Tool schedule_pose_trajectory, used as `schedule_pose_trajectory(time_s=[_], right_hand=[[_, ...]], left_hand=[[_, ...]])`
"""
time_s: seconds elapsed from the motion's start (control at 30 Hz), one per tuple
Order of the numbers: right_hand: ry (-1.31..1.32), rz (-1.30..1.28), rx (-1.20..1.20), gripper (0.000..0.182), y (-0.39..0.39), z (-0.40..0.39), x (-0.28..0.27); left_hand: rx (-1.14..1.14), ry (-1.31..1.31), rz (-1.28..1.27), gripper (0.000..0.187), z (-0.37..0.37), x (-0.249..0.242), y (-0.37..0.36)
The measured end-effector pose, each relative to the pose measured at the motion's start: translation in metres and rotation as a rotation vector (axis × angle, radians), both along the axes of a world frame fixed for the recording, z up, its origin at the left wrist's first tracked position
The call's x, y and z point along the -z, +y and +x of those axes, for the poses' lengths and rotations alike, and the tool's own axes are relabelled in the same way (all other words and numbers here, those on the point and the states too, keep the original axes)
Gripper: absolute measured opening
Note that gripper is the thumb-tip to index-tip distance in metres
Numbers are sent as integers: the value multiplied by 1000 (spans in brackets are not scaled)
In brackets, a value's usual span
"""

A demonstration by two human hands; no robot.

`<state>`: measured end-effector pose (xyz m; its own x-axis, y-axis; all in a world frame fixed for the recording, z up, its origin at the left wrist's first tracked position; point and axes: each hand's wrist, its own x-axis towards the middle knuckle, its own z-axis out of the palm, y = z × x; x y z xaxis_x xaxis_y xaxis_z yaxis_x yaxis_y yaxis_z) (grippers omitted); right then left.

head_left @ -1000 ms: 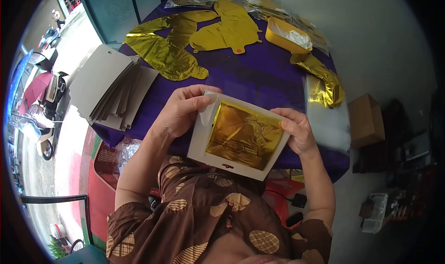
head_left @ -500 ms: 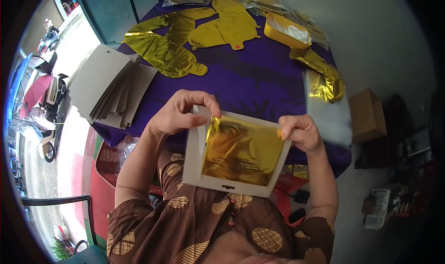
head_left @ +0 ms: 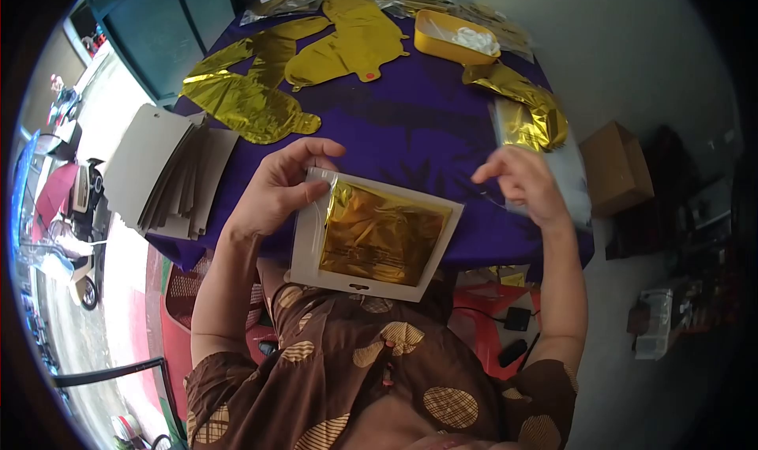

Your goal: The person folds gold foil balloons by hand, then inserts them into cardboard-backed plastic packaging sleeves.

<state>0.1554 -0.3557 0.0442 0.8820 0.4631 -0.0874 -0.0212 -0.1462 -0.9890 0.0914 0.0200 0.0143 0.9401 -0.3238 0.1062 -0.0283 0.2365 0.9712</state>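
Note:
My left hand (head_left: 288, 183) holds a clear plastic packet (head_left: 379, 237) by its upper left corner, thumb in front. Inside the packet a folded gold foil sheet lies against white card with a small hanging slot at the bottom edge. To the right of the packet, my right hand (head_left: 523, 183) is raised and apart from it, fingers curled with the index finger partly extended. Whether a small thing is between its fingertips is too blurred to tell.
Flat gold foil balloons (head_left: 347, 51) lie on the purple cloth (head_left: 379, 126). Grey-white cards (head_left: 162, 162) are stacked at the left. A yellow tub (head_left: 442, 46) holds white material. Crumpled gold foil (head_left: 545, 110) and clear bags (head_left: 564, 185) lie right. A cardboard box (head_left: 616, 170) stands beyond.
My right hand has let go of the packet and moved up and away to the right. My left hand still holds the packet, which now appears farther left and higher.

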Motion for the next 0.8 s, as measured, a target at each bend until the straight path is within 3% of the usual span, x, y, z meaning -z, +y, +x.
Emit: schedule_pose_trajectory(time_s=[0.1,0.17,0.2,0.3,0.43,0.5,0.57,0.6,0.7,0.8], right_hand=[[-130,-141,-192,28,31,-18,10],[-224,-437,-418,29,39,-26,8],[-130,-539,-519,26,36,-25,4],[-68,-320,-409,24,25,-39,-1],[-320,-389,-244,17,-3,-53,-17],[-242,-419,122,15,-43,-57,-21],[-302,-53,491,15,-98,-58,-20],[-345,61,633,13,-136,-54,-14],[-403,284,938,13,-217,-57,-10],[-339,438,1048,23,-320,-44,26]], left_hand=[[20,-1,31,44,4,-1,-8],[41,-15,38,44,5,-6,-8],[49,-20,41,44,5,-7,-7],[104,24,-120,43,7,-4,-3],[113,-2,-100,53,9,-4,-15],[57,-96,-56,61,8,-11,-23],[-8,-143,63,64,10,-8,-17],[-96,-99,65,54,8,-5,-18],[-116,45,125,40,10,6,-3],[-153,75,171,32,5,6,-6]])
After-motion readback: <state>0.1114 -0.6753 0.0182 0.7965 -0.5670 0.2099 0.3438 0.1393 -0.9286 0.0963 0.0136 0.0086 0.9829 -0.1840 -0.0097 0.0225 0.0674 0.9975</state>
